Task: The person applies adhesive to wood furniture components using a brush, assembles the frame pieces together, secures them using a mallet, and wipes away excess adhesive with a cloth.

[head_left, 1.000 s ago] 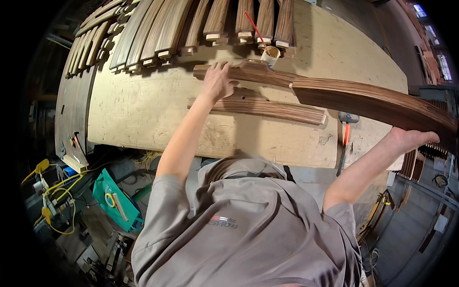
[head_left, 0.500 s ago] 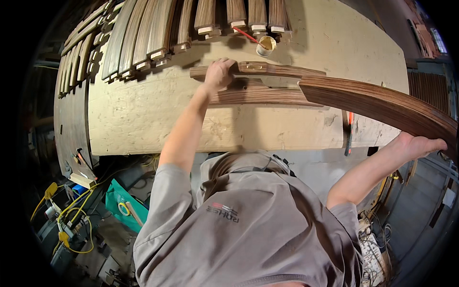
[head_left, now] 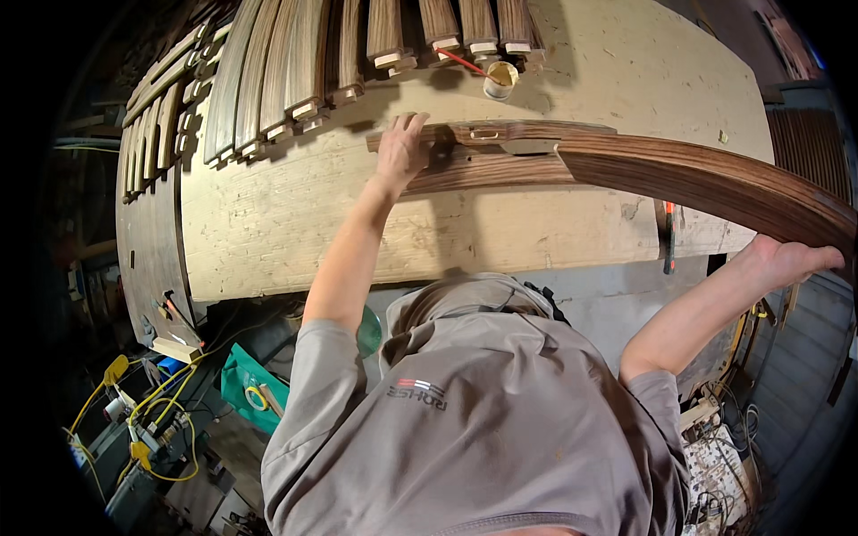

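My left hand [head_left: 402,154] is closed round the left end of a dark-grained wooden rail [head_left: 474,134] with a small slot in it. The rail is tilted over a second striped wooden piece [head_left: 500,170], which lies on the bench just nearer to me. Out to the right, my right hand [head_left: 795,258] holds a long, thick curved wooden board [head_left: 679,183] from beneath, near its far right part. The left end of this board overlaps the right portions of both pieces. Some of the right hand's fingers are hidden behind the board.
Several curved wooden pieces [head_left: 304,71] with pale end tenons line the back of the pale workbench [head_left: 295,223]. A small tub [head_left: 500,82] with a red stick stands near them. A red-and-black tool [head_left: 668,237] lies at the front edge. Yellow cables [head_left: 161,402] hang at lower left.
The slotted rail has rolled in my left hand, so its slot looks narrower. My right hand keeps its hold on the curved board. The whole view has shifted slightly.
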`<action>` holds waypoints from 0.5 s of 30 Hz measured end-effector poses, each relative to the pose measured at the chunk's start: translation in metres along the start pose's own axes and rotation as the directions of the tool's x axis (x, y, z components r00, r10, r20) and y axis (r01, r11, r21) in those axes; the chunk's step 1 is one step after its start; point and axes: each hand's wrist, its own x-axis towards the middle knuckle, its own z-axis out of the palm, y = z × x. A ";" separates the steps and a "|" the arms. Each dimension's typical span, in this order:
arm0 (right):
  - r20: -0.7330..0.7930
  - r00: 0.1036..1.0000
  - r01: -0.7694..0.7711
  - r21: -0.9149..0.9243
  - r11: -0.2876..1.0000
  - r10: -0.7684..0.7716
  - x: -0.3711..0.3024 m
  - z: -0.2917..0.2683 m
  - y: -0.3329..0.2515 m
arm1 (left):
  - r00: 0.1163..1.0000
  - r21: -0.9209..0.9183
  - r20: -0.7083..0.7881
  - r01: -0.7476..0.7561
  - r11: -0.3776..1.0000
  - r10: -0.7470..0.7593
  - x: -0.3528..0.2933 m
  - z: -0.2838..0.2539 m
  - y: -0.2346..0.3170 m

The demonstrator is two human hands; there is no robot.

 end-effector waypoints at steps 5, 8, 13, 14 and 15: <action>0.019 0.999 0.042 -0.027 0.999 -0.042 -0.003 -0.001 -0.001 | 0.984 -0.073 0.131 0.127 0.989 -0.117 -0.018 -0.013 0.044; 0.027 0.999 0.045 -0.028 0.999 -0.045 -0.006 0.001 -0.003 | 0.983 0.054 0.131 0.122 0.991 -0.128 -0.042 0.007 0.047; 0.003 1.000 0.008 -0.031 0.999 -0.008 -0.011 0.007 -0.008 | 0.961 0.079 0.158 0.216 0.973 -0.226 -0.055 0.017 0.057; 0.011 1.000 0.009 -0.030 0.999 -0.009 -0.012 0.008 -0.010 | 0.959 0.080 0.162 0.223 0.972 -0.233 -0.059 0.019 0.057; 0.017 1.000 0.011 -0.029 1.000 -0.010 -0.014 0.009 -0.011 | 0.957 0.082 0.166 0.228 0.970 -0.239 -0.063 0.021 0.057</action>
